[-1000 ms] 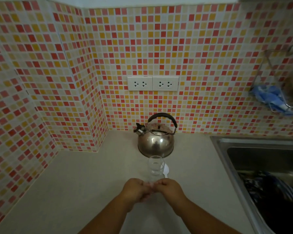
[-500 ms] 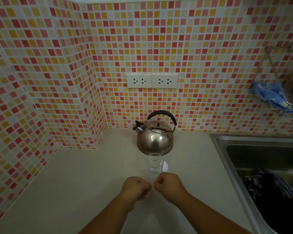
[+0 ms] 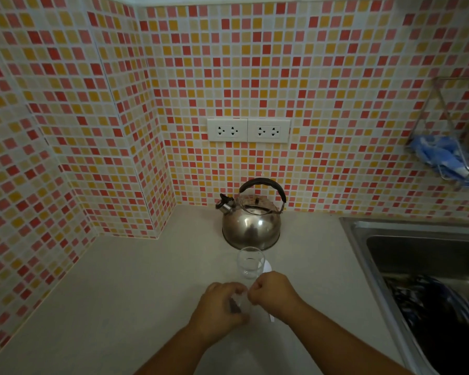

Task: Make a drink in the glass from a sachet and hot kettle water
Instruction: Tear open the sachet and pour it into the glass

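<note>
Left hand (image 3: 219, 307): closed around a small clear sachet (image 3: 237, 303), dark contents visible between the fingers.
Right hand (image 3: 272, 293): fist-like, thumb and forefinger pinched on what looks like the sachet's top edge; the contact point itself is too small to confirm.
Step in hand (judged): tearing the sachet open, just in front of the glass (image 3: 250, 262).
Technique (judged): keep the tear short and the sachet upright so the powder stays low; open it over or close to the glass mouth, not over bare worktop.
Glass: upright, appears empty, standing on the worktop (image 3: 119, 293) between hands and kettle (image 3: 251, 221).
Kettle: just behind the glass, handle up, spout to the left.
Edges: sink (image 3: 417, 239) rim to the right, well apart from the hands; tiled walls close the back and left.
Open room: bare worktop to the left of the hands; enough space for lifting the kettle forward.
</note>
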